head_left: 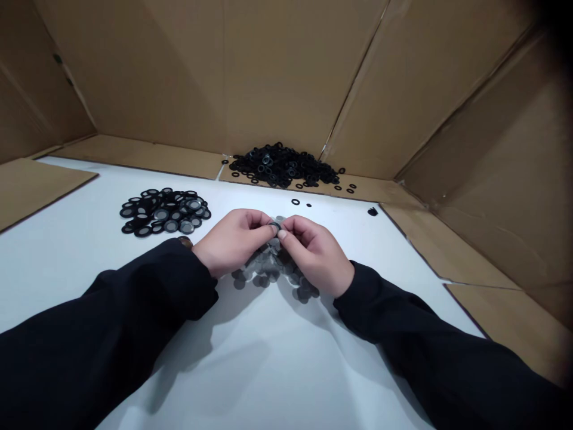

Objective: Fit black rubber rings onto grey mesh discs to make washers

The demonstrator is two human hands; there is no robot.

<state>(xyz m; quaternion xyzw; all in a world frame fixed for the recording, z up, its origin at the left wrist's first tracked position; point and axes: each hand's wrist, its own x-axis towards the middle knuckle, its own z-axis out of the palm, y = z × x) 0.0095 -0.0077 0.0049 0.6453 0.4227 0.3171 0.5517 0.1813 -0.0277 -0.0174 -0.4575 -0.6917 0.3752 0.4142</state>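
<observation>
My left hand and my right hand meet near the middle, each closed in a pinch on one small black rubber ring. Both thumbs press on its near side; the fingers hide much of it, so I cannot tell whether a disc sits inside. Below the hands lies a heap of thin grey mesh discs on the white surface. To the left is a pile of black rings with grey discs in their centres. A large pile of plain black rings sits at the back.
Brown cardboard walls enclose the back and sides of the white tabletop. A loose black ring and a small dark disc lie behind my hands. A small black clump lies farther right. Flat cardboard strips edge the surface.
</observation>
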